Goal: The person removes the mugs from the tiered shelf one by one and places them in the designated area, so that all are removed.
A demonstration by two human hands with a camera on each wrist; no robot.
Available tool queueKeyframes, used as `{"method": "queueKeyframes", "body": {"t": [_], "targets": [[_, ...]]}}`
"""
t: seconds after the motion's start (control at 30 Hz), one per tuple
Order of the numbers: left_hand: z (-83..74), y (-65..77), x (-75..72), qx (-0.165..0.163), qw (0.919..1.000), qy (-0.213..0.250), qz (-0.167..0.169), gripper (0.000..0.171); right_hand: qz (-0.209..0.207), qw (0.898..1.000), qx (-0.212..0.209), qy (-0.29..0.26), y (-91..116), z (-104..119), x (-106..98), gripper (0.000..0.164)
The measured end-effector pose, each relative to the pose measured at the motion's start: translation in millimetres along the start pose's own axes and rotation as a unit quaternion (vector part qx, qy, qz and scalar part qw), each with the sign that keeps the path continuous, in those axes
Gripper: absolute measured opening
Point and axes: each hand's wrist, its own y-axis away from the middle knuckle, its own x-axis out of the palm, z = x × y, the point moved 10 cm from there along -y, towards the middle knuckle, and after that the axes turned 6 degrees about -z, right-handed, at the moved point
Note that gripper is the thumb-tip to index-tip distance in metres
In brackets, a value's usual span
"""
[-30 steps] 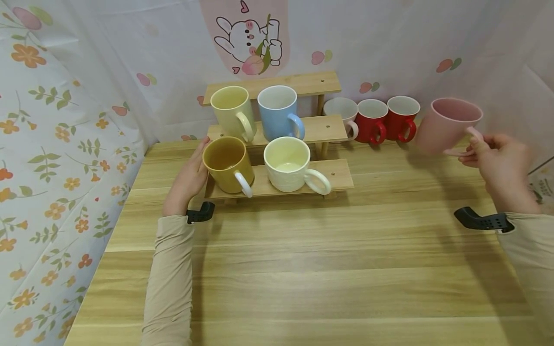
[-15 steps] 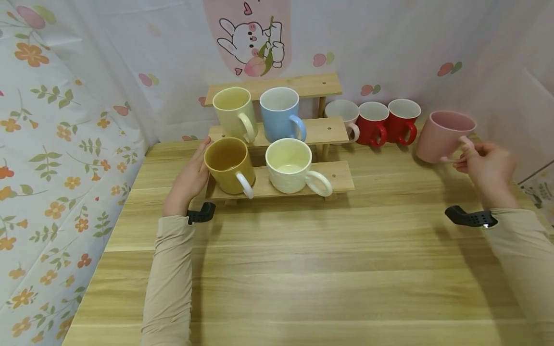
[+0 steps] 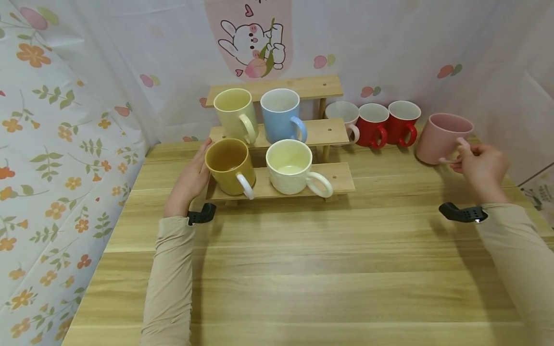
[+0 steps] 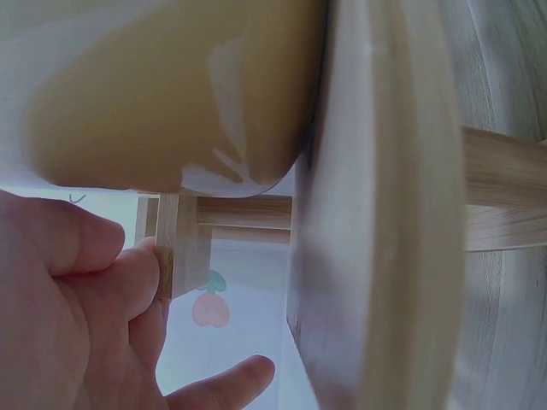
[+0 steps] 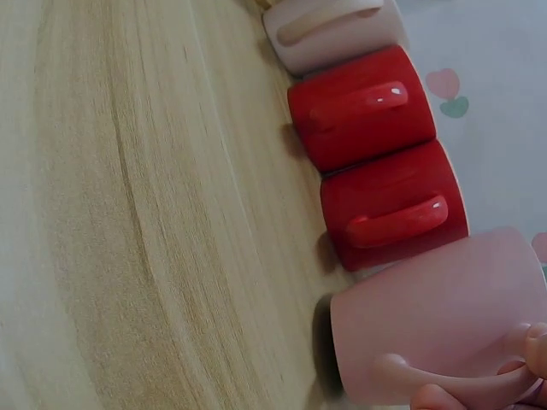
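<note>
At the right, my right hand (image 3: 484, 168) pinches the handle of a large pink mug (image 3: 442, 139). The mug stands upright at the end of a row of mugs, its base right at the tabletop; in the right wrist view, its side lies close to a red mug (image 5: 393, 205). My left hand (image 3: 188, 180) rests against the left end of a three-step wooden rack (image 3: 342, 175), fingers extended toward the middle step. Nearest to it is a mustard mug (image 3: 227, 168) with a white handle on the bottom step. The left wrist view shows fingertips touching a board's end.
A cream mug (image 3: 287, 168) shares the bottom step. The middle step bears a pale yellow mug (image 3: 233, 113) and a blue mug (image 3: 279, 115). Right of the rack stand a pale pink mug (image 3: 342, 113) and another red mug (image 3: 371, 125). A patterned curtain (image 3: 173, 57) hangs behind.
My right hand has moved left and lowered the pink mug beside the red mugs, from tilted to upright. My left hand has stayed at the rack.
</note>
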Motion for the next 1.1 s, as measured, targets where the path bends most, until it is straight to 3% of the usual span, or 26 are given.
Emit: {"method": "queueKeyframes", "body": {"t": [0.2, 0.7, 0.97, 1.1], "targets": [[0.9, 0.3, 0.2, 0.002, 0.9999, 0.01, 0.001, 0.057, -0.004, 1.0, -0.011, -0.001, -5, 3, 3, 0.02], [0.3, 1.7, -0.5, 0.006, 0.9999, 0.011, -0.002, 0.057, -0.033, 0.999, -0.013, 0.027, -24, 5, 15, 0.027], [-0.8, 1.3, -0.6, 0.007, 0.9998, 0.016, -0.001, 0.055, -0.034, 0.999, -0.011, -0.003, -33, 6, 24, 0.024], [0.6, 0.6, -0.1, 0.009, 0.9999, 0.011, -0.001, 0.055, -0.042, 0.999, -0.013, 0.019, -37, 7, 26, 0.028]]}}
